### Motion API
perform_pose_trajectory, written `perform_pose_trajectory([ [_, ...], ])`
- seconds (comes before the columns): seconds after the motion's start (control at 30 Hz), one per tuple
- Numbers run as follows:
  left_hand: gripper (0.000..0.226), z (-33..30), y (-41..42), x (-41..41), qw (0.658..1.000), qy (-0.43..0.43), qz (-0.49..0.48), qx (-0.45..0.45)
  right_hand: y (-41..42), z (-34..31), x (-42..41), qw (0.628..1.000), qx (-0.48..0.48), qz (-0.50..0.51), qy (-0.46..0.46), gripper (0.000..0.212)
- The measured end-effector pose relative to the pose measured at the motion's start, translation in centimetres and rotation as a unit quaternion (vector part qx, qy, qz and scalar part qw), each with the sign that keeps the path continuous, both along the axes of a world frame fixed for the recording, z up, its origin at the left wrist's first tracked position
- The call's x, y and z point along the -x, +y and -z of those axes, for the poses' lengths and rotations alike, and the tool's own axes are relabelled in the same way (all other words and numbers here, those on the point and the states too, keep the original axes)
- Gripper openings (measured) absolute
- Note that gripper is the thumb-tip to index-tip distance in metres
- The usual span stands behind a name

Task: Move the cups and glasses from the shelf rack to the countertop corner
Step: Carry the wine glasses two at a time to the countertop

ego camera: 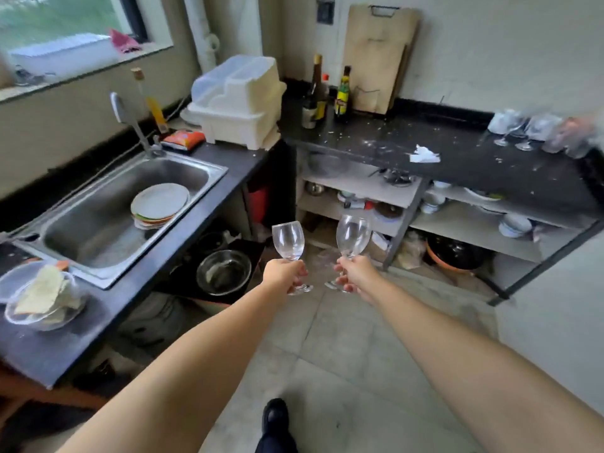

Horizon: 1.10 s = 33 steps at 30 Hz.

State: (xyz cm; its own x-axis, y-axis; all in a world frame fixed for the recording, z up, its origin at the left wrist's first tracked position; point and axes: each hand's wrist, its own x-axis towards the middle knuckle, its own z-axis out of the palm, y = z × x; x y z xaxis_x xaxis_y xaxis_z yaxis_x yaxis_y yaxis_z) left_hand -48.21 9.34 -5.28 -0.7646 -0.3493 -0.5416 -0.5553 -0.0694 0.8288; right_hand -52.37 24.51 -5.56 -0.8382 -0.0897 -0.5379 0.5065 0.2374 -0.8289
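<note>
My left hand [283, 274] grips the stem of a clear wine glass [288, 240], held upright over the floor. My right hand [354, 273] holds a second clear wine glass [353, 235] by its stem, tilted slightly right. Both glasses hang in the air in front of the shelves under the counter. On the black countertop [457, 158] at the far right stand several blurred glasses [536, 129]. The shelf rack [457, 220] below the counter holds bowls and plates.
A steel sink [98, 223] with stacked plates is on the left. A white dish rack [238, 99], bottles [327, 89] and a cutting board [379, 57] fill the far corner. A crumpled tissue [424, 154] lies on the counter. A metal bowl [224, 272] sits below.
</note>
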Motion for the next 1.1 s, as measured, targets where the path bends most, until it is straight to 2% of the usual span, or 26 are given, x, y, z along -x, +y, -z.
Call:
perform_pose_trajectory([
  [0.17,0.021,0.2,6.1,6.8,0.996,-0.003,0.092,0.009,6.9,0.8,4.3,0.997,-0.003,0.079,-0.007,0.01],
  [0.3,0.027,-0.4,10.4,14.2,0.988,0.014,0.152,0.018,11.6,0.4,10.1,0.989,0.004,0.147,0.015,0.009],
  [0.43,0.029,-1.2,14.5,20.2,0.977,0.016,0.212,0.035,16.0,0.1,14.2,0.978,-0.003,0.206,0.013,0.023],
  [0.53,0.03,-1.2,18.3,24.4,0.969,0.016,0.242,0.033,19.8,-0.1,16.6,0.965,0.0,0.262,0.0,0.014],
  [0.63,0.029,-1.4,22.8,27.6,0.956,0.0,0.292,0.023,23.9,0.1,18.7,0.954,-0.01,0.301,-0.002,0.019],
  [0.73,0.031,-1.1,27.2,30.5,0.946,0.0,0.323,0.012,27.7,0.0,20.7,0.945,-0.017,0.327,-0.006,0.015],
  [0.83,0.031,-0.3,33.1,34.2,0.94,-0.006,0.342,0.005,32.9,0.7,23.5,0.939,-0.032,0.342,-0.009,0.02],
  [0.9,0.026,-0.1,36.4,36.6,0.939,-0.014,0.343,-0.015,36.1,0.5,25.4,0.939,-0.028,0.342,-0.013,0.012],
  [1.0,0.018,0.0,42.4,40.7,0.939,-0.026,0.34,-0.044,42.3,0.2,29.3,0.936,-0.043,0.35,-0.005,0.021],
  [1.1,0.006,-0.5,48.7,45.0,0.94,-0.033,0.334,-0.064,49.0,-0.8,33.4,0.937,-0.036,0.349,-0.002,0.013],
])
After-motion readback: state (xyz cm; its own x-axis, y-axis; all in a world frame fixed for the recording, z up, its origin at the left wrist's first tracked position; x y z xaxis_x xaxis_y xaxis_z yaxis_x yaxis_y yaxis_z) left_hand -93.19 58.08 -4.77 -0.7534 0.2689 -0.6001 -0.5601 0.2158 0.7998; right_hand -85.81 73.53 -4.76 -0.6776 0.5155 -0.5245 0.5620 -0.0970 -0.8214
